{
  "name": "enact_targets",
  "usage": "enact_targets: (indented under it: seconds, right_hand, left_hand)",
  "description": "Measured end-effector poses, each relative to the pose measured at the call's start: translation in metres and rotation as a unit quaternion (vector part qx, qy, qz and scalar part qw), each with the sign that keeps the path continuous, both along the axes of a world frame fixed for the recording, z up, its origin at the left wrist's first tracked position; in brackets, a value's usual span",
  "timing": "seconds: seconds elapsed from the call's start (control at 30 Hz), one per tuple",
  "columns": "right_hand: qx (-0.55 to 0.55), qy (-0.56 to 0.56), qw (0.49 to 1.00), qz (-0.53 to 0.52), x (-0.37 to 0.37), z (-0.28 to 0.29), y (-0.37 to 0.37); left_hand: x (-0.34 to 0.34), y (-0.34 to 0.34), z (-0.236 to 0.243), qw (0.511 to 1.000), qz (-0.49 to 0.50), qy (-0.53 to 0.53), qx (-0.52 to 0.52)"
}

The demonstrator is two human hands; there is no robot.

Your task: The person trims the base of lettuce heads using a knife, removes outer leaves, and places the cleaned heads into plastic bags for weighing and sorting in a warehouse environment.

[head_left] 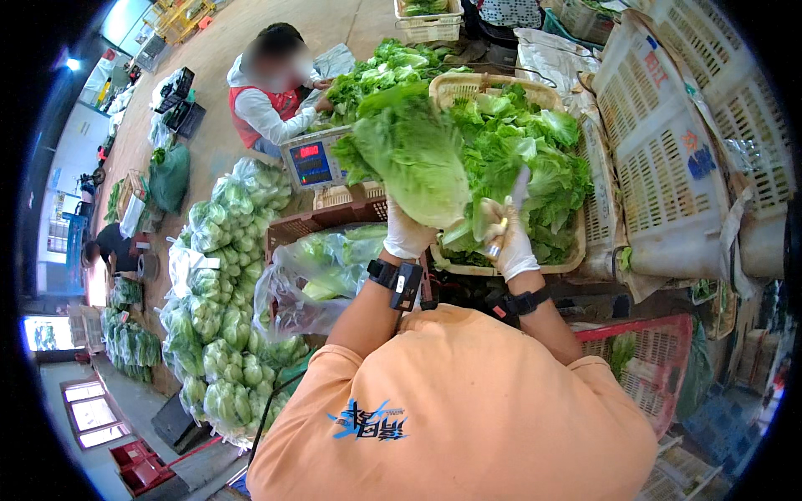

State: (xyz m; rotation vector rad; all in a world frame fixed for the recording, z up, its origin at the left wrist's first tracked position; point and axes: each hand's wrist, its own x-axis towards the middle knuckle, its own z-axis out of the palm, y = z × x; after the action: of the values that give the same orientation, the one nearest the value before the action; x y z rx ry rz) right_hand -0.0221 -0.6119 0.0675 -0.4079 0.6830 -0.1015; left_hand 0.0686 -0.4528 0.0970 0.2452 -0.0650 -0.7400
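Observation:
My gloved left hand (405, 230) grips a large leafy lettuce (409, 154) by its lower end, holding it upright over the front of a cream crate (568, 259) full of loose green lettuce (543, 129). To its right my gloved right hand (508, 242) is closed on a knife (520, 188), its blade pointing up beside the lettuce. Behind the held lettuce, a digital scale (307, 159) is partly covered by greens. Below and left of my left hand, a brown crate (280, 225) holds greens in clear plastic (296, 280).
A person in a red vest (267, 117) handles greens across from me. Bagged green vegetables (217, 301) are piled at the left. Pale crates (660, 134) stand on edge at the right, above a red crate (635, 376). Another person (117, 246) bends at the far left.

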Motion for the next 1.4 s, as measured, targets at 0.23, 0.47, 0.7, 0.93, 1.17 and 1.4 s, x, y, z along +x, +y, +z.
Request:
enact_targets:
  seconds: [0.23, 0.47, 0.7, 0.93, 1.17, 1.4]
  right_hand:
    - [-0.242, -0.009, 0.970, 0.033, -0.012, 0.035, 0.013]
    - [-0.366, 0.011, 0.928, -0.060, -0.014, 0.022, -0.003]
    - [-0.392, -0.021, 0.913, -0.115, -0.011, 0.035, 0.017]
    - [-0.307, -0.070, 0.941, -0.126, -0.002, 0.043, 0.028]
    - [-0.491, 0.122, 0.862, -0.035, -0.005, 0.023, -0.042]
    - [-0.392, 0.023, 0.916, 0.083, -0.020, -0.016, -0.029]
  left_hand:
    - [-0.004, -0.004, 0.005, 0.890, -0.059, -0.311, 0.328]
    - [-0.020, -0.022, 0.013, 0.971, -0.026, -0.113, 0.208]
    - [-0.021, -0.028, 0.001, 0.984, 0.056, 0.029, 0.169]
    - [-0.020, -0.013, 0.015, 0.993, 0.083, 0.076, 0.032]
    - [0.002, 0.020, 0.015, 0.987, 0.137, 0.073, 0.037]
    - [-0.007, 0.018, 0.001, 0.984, -0.061, 0.009, 0.170]
